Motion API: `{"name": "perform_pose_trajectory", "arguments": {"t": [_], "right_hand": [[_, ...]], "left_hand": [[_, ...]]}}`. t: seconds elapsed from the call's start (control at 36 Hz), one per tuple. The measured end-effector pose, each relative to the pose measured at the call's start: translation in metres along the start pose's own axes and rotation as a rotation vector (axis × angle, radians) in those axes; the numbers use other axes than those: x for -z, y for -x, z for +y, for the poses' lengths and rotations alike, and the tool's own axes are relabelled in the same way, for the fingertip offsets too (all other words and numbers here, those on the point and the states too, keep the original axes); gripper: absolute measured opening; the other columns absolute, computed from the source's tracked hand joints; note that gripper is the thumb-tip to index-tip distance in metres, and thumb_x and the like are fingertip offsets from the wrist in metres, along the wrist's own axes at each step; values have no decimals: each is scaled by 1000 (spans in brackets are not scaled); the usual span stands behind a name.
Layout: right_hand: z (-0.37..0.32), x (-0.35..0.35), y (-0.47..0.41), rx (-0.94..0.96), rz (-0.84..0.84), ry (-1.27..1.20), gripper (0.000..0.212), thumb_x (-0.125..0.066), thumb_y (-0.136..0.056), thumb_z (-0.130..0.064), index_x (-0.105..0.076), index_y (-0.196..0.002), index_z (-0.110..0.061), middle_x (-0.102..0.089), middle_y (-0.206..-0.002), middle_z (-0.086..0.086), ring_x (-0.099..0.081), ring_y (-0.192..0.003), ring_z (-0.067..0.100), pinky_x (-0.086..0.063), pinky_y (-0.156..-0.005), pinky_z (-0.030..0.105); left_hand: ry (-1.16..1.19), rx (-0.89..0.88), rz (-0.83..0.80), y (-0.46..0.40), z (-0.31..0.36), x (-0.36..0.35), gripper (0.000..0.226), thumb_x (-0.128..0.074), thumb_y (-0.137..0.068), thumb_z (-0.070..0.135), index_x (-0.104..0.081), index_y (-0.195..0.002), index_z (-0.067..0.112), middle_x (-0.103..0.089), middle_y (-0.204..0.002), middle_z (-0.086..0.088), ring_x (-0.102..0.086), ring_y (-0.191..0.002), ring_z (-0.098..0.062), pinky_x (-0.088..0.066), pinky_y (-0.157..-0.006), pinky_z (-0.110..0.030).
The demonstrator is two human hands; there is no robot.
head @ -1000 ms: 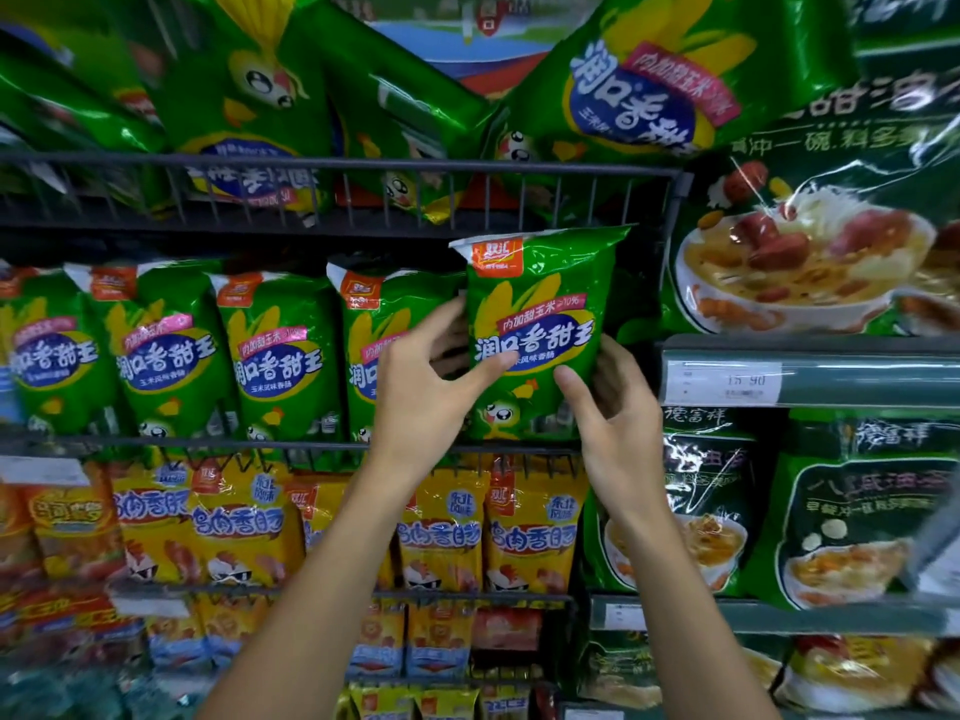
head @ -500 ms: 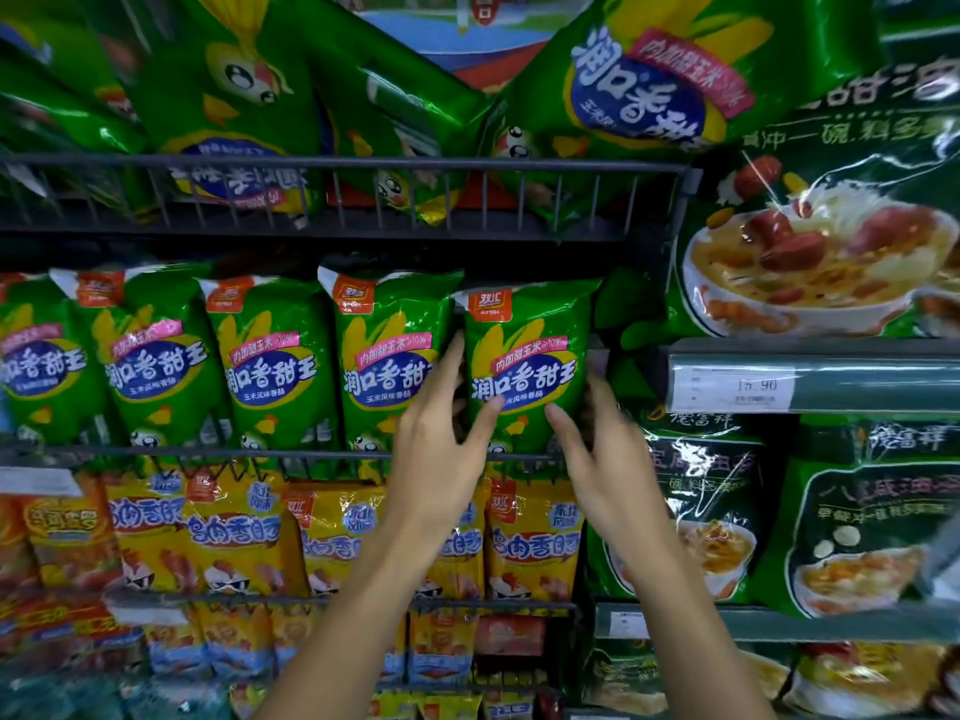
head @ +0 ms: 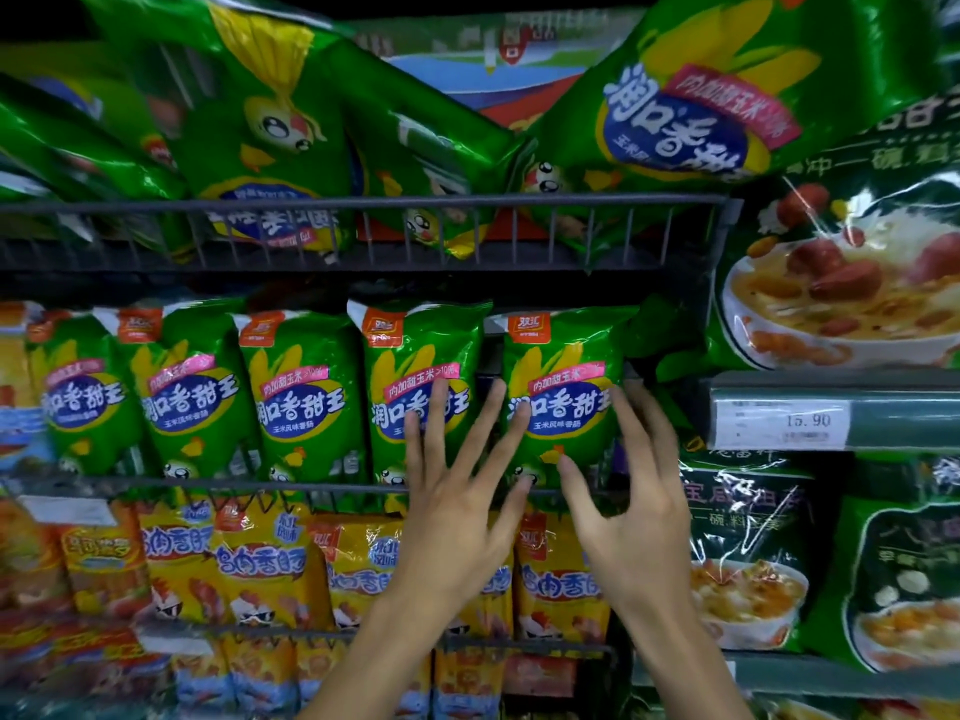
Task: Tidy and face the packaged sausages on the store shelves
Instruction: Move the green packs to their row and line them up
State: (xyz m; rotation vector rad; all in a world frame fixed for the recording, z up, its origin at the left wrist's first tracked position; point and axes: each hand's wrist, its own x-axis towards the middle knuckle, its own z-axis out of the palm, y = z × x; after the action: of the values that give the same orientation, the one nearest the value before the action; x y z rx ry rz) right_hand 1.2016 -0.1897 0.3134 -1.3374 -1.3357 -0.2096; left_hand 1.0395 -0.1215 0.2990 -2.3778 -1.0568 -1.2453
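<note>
The left hand (head: 457,491) has let go, fingers spread and straight. The rightmost green sausage pack (head: 566,397) now stands upright in the middle shelf row, label forward. The right hand (head: 634,506) is half-curled beside it, holding nothing; placing looks finished.

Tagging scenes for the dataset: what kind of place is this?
Most likely a supermarket aisle. Green sausage packs stand faced in a row behind a wire shelf rail, and a price label reading 15.90 sits on the next shelf's edge.
</note>
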Motion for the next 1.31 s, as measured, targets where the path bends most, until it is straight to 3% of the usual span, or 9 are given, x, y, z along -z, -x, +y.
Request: {"name": "perform_pose_trajectory", "arguments": {"t": [0.08,0.19,0.42,0.56,0.69,0.78,0.89,1.06,1.31], "right_hand": [[-2,-4,-1,92,-13,28,71,-69,-94,-36,-38,-158,-29,-24,-168,-9,-25,-155,10,-26,-115,7],[3,-14,1,134,-81,101,76,-71,-94,-35,-34,-160,-25,-17,-171,-8,-17,-158,14,-32,-120,41],[6,-8,0,137,-152,87,85,-71,-94,-42,-23,-163,-32,-9,-172,-11,-10,-159,12,-53,-105,54],[4,3,-4,158,-176,15,75,-70,-95,-41,-35,-159,-27,-17,-170,-11,-15,-158,11,-46,-113,52],[-1,16,-10,101,-177,-118,71,-67,-95,-39,-38,-158,-25,-32,-163,-12,-28,-153,8,-32,-122,30],[-8,27,-13,120,-167,-195,67,-69,-96,-29,-41,-156,-23,-39,-159,-12,-34,-150,8,-31,-121,23],[-25,44,-26,162,-117,-262,63,-69,-98,-24,-42,-155,-19,-43,-157,-10,-39,-148,9,-39,-119,36],[-62,82,-55,80,14,-431,57,-67,-100,-22,-44,-152,-23,-51,-152,-13,-48,-141,9,-45,-112,26],[-95,119,-106,-160,91,-506,64,-72,-95,-20,-45,-153,-20,-60,-142,-12,-62,-123,-1,-54,-98,19]], "left_hand": [[4,-5,-14,1,-1,1,65,-49,-106,46,-25,-165,31,-11,-175,5,7,-160,-41,6,-127,-62],[15,-6,-21,3,-4,2,63,-48,-107,47,-26,-164,31,-12,-174,5,5,-160,-39,4,-127,-61],[-24,-2,-53,6,-8,1,63,-45,-108,51,-23,-165,34,-19,-173,8,4,-161,-37,6,-128,-57],[25,-3,-47,6,-7,6,63,-52,-106,44,-27,-163,34,-16,-173,6,4,-161,-36,7,-128,-54],[95,18,-30,8,-4,25,51,-60,-103,33,-51,-152,29,-25,-170,6,-6,-161,-31,-7,-130,-53],[149,50,-23,4,2,41,45,-62,-101,28,-58,-146,25,-34,-165,8,-15,-159,-26,-11,-130,-35],[287,69,-27,-15,13,73,46,-62,-101,25,-57,-147,26,-39,-161,10,-31,-153,-16,-23,-124,-24],[493,-34,10,-63,22,117,44,-62,-103,24,-56,-147,24,-49,-151,14,-45,-144,-12,-42,-115,-38],[632,-144,-33,-115,21,153,50,-63,-103,27,-49,-150,35,-43,-153,21,-38,-146,-3,-39,-119,-43]]}}
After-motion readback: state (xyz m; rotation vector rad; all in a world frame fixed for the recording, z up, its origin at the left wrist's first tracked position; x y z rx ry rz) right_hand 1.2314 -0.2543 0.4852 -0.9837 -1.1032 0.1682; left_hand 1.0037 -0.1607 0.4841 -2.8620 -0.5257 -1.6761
